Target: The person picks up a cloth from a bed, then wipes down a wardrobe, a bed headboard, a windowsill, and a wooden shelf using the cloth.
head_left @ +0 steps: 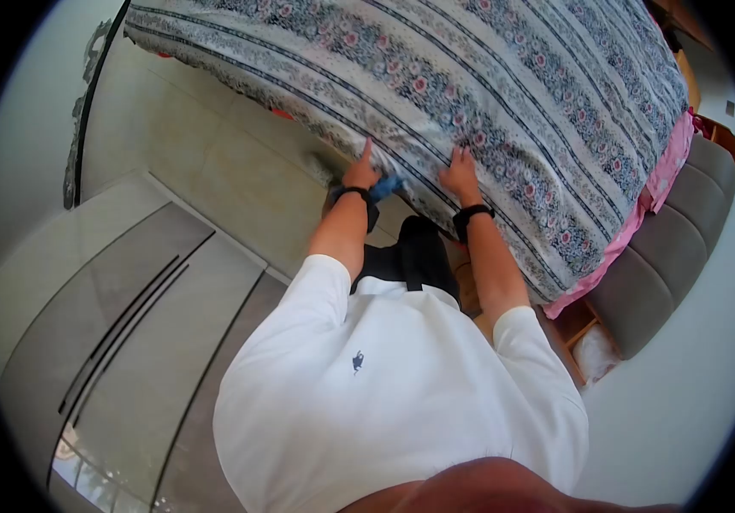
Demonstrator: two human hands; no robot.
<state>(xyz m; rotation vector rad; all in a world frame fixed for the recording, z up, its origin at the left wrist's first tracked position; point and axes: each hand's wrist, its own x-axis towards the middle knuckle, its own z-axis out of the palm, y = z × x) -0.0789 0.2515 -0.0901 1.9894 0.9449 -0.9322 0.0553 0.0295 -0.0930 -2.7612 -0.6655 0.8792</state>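
Note:
A striped, flowered bedsheet point(504, 111) covers the bed in front of me. My left hand point(362, 173) is at its near edge, the index finger stretched over the fabric and the other fingers curled in on it. Farther right, my right hand point(461, 178) also closes on the sheet, index finger pointing away. Small wrinkles run through the cloth between both hands. Just below my left hand shows a blue, cloth-like item point(387, 186); whether it touches the hand I cannot tell. Dark bands circle both wrists.
A grey padded headboard point(671, 248) stands at the right, with pink fabric point(594, 274) hanging beside it. Below is an open wooden compartment holding a white bundle point(596, 352). Glossy cabinet doors point(153, 342) with long dark handles are on the left. Pale floor tiles point(222, 162) run along the bed.

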